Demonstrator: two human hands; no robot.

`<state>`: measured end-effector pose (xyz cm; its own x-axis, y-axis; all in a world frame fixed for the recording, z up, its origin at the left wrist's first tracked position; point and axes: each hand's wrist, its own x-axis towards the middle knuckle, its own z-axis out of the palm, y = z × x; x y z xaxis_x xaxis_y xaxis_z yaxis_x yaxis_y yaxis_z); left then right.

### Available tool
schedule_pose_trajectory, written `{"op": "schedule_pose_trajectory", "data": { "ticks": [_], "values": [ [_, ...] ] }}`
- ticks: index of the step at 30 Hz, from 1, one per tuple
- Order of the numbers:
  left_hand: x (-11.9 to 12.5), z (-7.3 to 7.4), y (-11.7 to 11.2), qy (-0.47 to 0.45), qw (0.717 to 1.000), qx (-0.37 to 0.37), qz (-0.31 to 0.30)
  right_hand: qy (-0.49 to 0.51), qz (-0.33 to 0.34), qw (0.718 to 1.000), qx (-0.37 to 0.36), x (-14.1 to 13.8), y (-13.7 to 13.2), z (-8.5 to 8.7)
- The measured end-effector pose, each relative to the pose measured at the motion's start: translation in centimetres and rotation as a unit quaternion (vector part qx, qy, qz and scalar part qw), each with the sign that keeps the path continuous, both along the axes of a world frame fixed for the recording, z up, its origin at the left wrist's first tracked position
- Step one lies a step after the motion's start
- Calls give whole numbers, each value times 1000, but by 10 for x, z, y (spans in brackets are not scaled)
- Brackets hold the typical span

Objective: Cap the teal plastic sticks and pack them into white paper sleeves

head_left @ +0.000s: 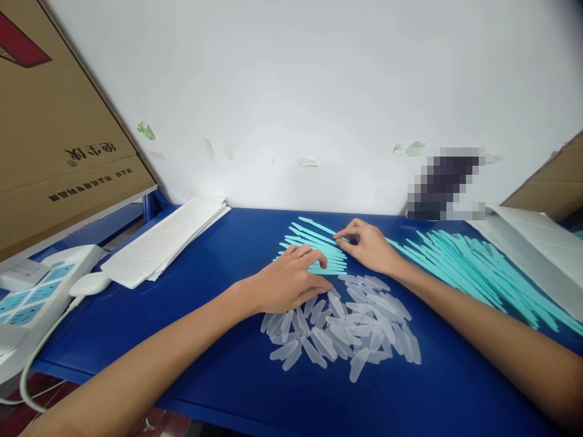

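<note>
A small row of turquoise sticks [314, 246] lies fanned on the blue table [237, 364] near the wall. My left hand [291, 282] rests on the near end of that row, fingers curled down on the sticks. My right hand [367, 243] touches the far end of the row, thumb and forefinger pinched at a stick's tip. Just in front of both hands lies a heap of several clear plastic caps [346, 331]. A larger spread of turquoise sticks [469, 267] lies to the right, behind my right forearm.
A stack of white sheets [168, 240] lies at the back left, another white stack [532, 243] at the right. A cardboard box [59, 133] leans at the left, above a white power strip [31, 291] with a charger. Another cardboard edge [553, 182] shows at the right.
</note>
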<state>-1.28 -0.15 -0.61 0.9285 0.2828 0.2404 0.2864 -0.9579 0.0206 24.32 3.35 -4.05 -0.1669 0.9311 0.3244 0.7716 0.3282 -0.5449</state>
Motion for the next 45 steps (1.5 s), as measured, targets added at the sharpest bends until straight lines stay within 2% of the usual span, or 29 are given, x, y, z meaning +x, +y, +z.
{"op": "schedule_pose_trajectory", "data": {
  "ticks": [7, 11, 14, 16, 18, 20, 22, 24, 37, 45],
  "values": [
    [-2, -5, 8, -35, 992, -113, 48, -23, 3, 1000, 20, 0, 0, 0],
    [-1, -7, 9, -63, 992, -97, 45, -32, 4, 999, 24, 1, 1, -2],
    [-4, -7, 17, -154, 980, -101, 74, -36, 11, 999, 17, 2, 2, -4],
    [-8, -8, 29, -251, 950, -128, 133, -39, 11, 999, 17, 2, 2, -5],
    [-16, -12, 45, -337, 902, -169, 212, -36, 9, 999, 32, 2, 1, -6],
    [-23, -18, 60, -383, 855, -217, 274, -26, 7, 998, 48, 2, -1, -5],
    [-30, -25, 72, -405, 826, -256, 298, -19, 10, 999, 47, 2, -5, -4],
    [-33, -30, 78, -412, 816, -277, 298, -20, 17, 999, 33, 1, -8, -2],
    [-33, -32, 76, -392, 829, -258, 305, -15, 2, 999, 41, 0, -9, 0],
    [-28, -22, 63, -338, 887, -195, 245, -44, 48, 997, 35, -2, -13, 3]
  ]
}}
